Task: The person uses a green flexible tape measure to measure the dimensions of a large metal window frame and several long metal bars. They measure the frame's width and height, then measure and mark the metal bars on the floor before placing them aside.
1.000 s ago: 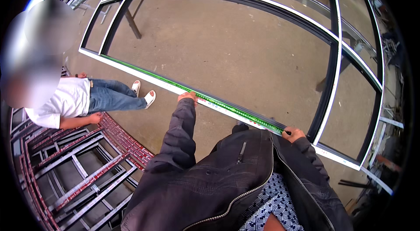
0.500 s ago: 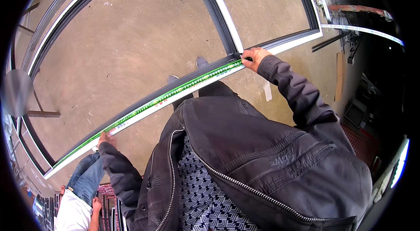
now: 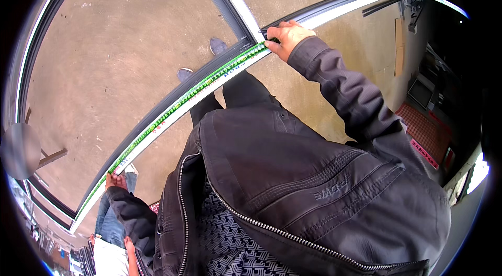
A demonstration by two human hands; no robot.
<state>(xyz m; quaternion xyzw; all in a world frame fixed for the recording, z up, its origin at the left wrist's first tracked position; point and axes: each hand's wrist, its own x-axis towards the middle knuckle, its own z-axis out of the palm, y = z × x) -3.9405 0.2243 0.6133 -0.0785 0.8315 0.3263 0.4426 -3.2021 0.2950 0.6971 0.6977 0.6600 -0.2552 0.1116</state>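
A green tape measure (image 3: 180, 103) is stretched along the near bar of a large white and black frame (image 3: 241, 63). My right hand (image 3: 288, 38) grips the tape's right end where an inner crossbar meets the near bar, its thumb and fingers closed together. At the left, my left hand (image 3: 116, 182) is closed at the bar's edge, with fingertips against the tape; part of its grip is hidden below the bar. Between the hands the tape lies along the bar's face, next to printed marks on the white strip.
Behind the bar my shoes (image 3: 218, 46) stand on the brown concrete floor (image 3: 130, 41). A person in a white shirt (image 3: 111, 257) and jeans is close to my left arm. Dark strips (image 3: 387, 5), a cardboard piece (image 3: 399, 46) and a red mat (image 3: 424, 127) lie to the right.
My view has turned, so the frame and right hand appear higher and farther left, the left hand lower. Both hands remain at the tape along the bar.
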